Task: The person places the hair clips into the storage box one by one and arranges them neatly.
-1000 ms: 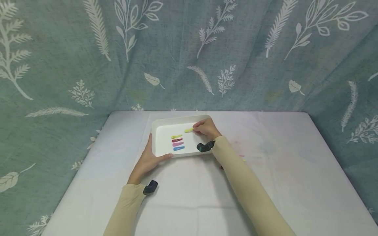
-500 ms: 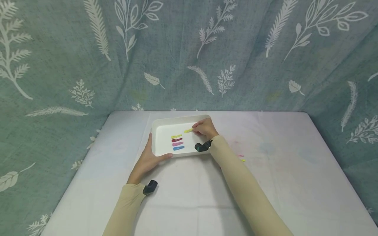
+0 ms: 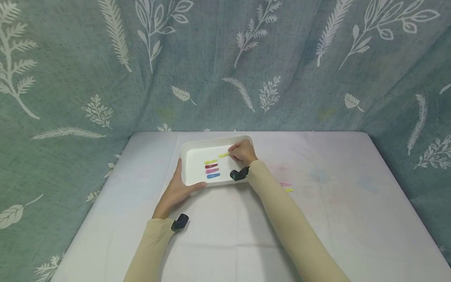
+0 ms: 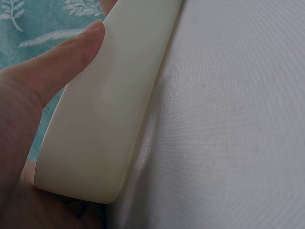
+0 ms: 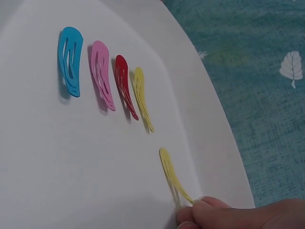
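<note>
A shallow white tray [image 3: 193, 172] sits on the table. My left hand [image 3: 174, 194] holds its near left corner, with the thumb [image 4: 78, 52] over the front wall. Inside the tray, a yellow snap hair clip [image 3: 210, 161], a red one [image 3: 211, 166], a pink one [image 3: 212, 170] and a blue one [image 3: 213, 176] lie in a column. Just right of the column's far end, my right hand [image 3: 244, 151] pinches another yellow hair clip [image 5: 170, 171] by its narrow end. In the right wrist view, that clip's rounded end is close to the tray floor; contact cannot be told.
On the white-covered table [image 3: 338, 219], a pink hair clip [image 3: 285, 184] and a yellow one [image 3: 289, 190] lie beside my right forearm, partly hidden by the sleeve. A green-blue leaf-patterned cloth [image 3: 211, 70] hangs behind the table.
My right hand has shifted slightly left with the pinched yellow hair clip, and its forearm now uncovers more of the clips on the table. The left hand stays on the tray.
</note>
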`<state>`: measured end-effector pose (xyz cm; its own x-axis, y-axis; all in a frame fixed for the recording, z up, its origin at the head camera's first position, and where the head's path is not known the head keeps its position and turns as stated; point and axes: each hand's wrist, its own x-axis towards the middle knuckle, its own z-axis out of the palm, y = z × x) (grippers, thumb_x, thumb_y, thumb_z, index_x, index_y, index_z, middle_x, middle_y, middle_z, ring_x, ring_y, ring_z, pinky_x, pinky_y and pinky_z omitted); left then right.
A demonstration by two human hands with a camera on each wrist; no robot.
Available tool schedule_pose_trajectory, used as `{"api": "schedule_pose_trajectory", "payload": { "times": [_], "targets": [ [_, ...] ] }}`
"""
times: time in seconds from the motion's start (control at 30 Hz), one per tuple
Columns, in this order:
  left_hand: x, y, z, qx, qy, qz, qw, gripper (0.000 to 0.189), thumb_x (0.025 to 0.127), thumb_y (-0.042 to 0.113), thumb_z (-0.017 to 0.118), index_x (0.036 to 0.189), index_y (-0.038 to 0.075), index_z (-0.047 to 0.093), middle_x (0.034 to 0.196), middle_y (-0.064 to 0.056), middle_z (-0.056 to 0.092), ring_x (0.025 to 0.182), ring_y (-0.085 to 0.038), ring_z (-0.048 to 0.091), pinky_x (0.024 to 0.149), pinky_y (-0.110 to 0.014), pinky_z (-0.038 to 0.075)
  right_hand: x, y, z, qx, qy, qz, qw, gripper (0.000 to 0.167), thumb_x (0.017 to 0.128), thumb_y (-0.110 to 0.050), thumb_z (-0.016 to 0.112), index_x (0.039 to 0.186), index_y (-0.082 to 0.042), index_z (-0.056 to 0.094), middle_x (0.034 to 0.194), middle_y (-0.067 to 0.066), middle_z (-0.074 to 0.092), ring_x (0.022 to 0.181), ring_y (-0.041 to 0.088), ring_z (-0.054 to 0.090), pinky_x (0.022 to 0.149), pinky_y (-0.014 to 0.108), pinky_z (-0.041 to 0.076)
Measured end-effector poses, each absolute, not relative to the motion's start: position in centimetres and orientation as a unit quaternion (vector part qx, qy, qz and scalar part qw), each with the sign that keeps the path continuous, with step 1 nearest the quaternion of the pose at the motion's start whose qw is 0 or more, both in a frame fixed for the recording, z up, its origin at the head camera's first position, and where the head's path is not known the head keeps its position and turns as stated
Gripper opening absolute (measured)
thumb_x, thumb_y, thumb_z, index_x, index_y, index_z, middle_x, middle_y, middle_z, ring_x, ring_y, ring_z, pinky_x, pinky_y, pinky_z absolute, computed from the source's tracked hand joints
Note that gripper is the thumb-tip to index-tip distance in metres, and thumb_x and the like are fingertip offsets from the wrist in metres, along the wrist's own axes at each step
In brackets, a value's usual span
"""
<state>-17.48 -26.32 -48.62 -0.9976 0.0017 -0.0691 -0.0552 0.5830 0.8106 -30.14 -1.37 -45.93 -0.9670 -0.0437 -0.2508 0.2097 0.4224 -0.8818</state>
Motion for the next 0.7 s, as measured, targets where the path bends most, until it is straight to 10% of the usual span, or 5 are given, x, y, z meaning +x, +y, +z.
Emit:
{"api": "schedule_pose_trajectory", "payload": {
  "times": [0.43, 0.7],
  "targets": [
    [-17.5, -26.3, -48.6, -0.023, 0.888, 0.457, 0.040, 0.143, 0.074, 0.054, 0.090, 0.166, 0.025, -0.016, 0.177, -0.008, 0.004, 0.163, -0.034, 0.011, 0.129, -0.062, 0.017, -30.0, -0.9, -45.4, 0.047, 0.823, -0.551, 0.130, 0.012, 0.090, -0.003, 0.075, 0.100, -0.002, 0.081, 0.067, -0.001, 0.064, 0.059, 0.007, 0.055, 0.054, 0.017, 0.046],
    [-17.5, -26.2, -48.4, -0.025, 0.888, 0.457, 0.043, 0.143, 0.073, 0.056, 0.090, 0.166, 0.026, -0.016, 0.177, -0.008, 0.005, 0.163, -0.034, 0.012, 0.128, -0.063, 0.018, -29.3, 0.6, -43.1, 0.003, 0.814, -0.564, 0.143, 0.016, 0.097, -0.014, 0.071, 0.108, -0.005, 0.079, 0.093, 0.008, 0.073, 0.076, 0.016, 0.064, 0.069, 0.024, 0.055]
  ]
}}
